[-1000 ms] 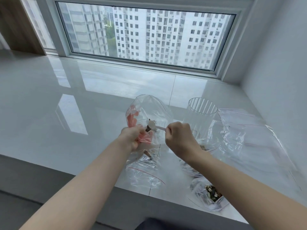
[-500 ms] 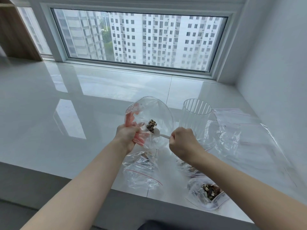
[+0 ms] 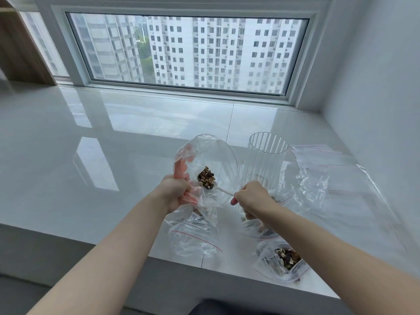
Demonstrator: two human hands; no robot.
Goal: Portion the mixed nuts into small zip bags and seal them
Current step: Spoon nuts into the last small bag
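Glossy white counter [image 3: 113,155] under wide window [image 3: 188,53], tower blocks outside. Left hand [image 3: 173,192], fingers clamped on rim of zip bag [image 3: 204,178], holding mouth open. Right hand [image 3: 252,197], fingers pinched on handle of white spoon [image 3: 218,189]. Since a second ago: spoon bowl, then nearly bare at the mouth, now loaded with mixed nuts [image 3: 206,176] and inside the mouth, just right of left fingers. Portion not yet tipped. Ribbed clear jar [image 3: 266,164] just beyond right fingers; filled bag [image 3: 286,260] below them, seal state unclear.
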